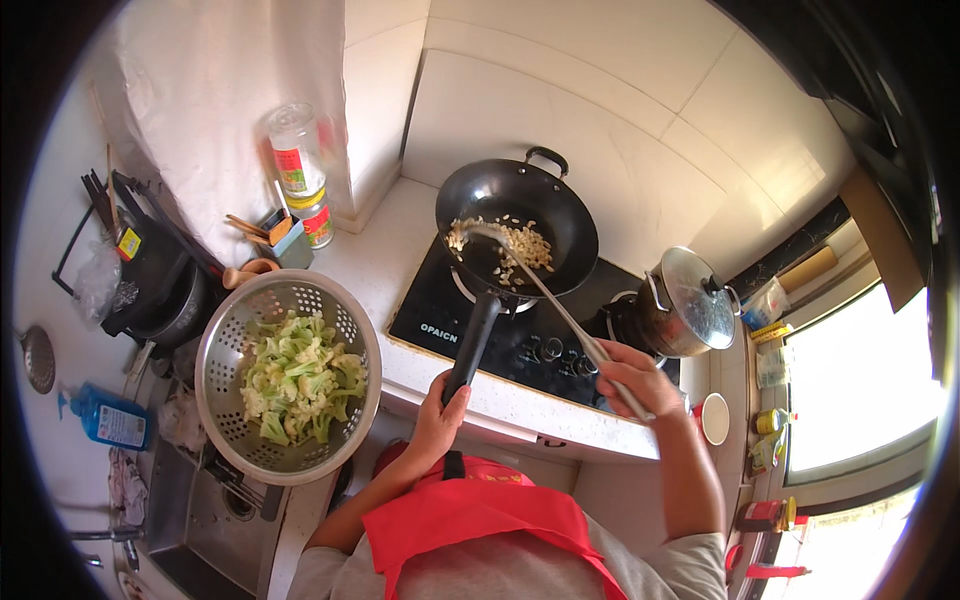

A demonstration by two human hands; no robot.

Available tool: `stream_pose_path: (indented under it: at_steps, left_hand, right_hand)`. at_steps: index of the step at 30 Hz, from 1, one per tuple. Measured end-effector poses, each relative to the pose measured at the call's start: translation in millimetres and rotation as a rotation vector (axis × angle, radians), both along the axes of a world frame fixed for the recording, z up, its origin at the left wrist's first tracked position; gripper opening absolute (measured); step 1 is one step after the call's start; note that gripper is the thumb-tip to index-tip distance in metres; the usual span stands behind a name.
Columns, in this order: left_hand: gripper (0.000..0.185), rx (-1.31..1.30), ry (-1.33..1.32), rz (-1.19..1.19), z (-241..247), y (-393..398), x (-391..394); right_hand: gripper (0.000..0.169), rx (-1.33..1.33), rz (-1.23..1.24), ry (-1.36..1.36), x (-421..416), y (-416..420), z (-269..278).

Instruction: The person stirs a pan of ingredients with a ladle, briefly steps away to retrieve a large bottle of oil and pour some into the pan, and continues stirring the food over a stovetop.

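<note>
My left hand (pixel 441 414) is closed around the black handle of a dark wok (pixel 571 225), which sits tilted over the left burner of a gas stove (pixel 420 304). In my right hand (pixel 637 379) is the long metal handle of a cooking ladle or turner (pixel 559 307). Its head lies in the wok among pale chopped pieces (pixel 531 247), possibly garlic or peanuts, and is partly hidden by them. Left of the wok, a perforated steel colander (pixel 217 337) holds cut cauliflower (pixel 300 379).
A lidded pot (pixel 690 304) stands at the stove's right side. Glass jars (pixel 292 150) and a utensil holder (pixel 292 247) stand at the back left. The sink (pixel 202 525) lies below the colander, near a blue soap bottle (pixel 112 420). Condiments line the right windowsill.
</note>
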State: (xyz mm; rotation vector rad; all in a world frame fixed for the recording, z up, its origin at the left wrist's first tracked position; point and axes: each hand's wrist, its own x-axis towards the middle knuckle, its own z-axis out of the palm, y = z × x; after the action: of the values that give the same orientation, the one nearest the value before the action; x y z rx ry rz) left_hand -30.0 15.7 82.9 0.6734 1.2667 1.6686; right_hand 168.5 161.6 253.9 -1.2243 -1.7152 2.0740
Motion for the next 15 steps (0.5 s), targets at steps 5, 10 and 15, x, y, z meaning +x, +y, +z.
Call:
stream_pose_path:
  at_steps: [5,10,15]
  left_hand:
    - [0.034,-0.038,-0.028,0.007,7,-4,-4]
    - [0.033,-0.031,-0.005,0.024,6,-3,-2]
    - [0.033,-0.041,-0.003,0.014,7,-1,0]
  right_hand:
    - [0.044,0.013,-0.226,0.270,-19,-6,-39]
    - [0.037,0.025,-0.311,0.348,-27,12,-63]
    - [0.042,0.027,-0.202,0.251,-49,5,-66]
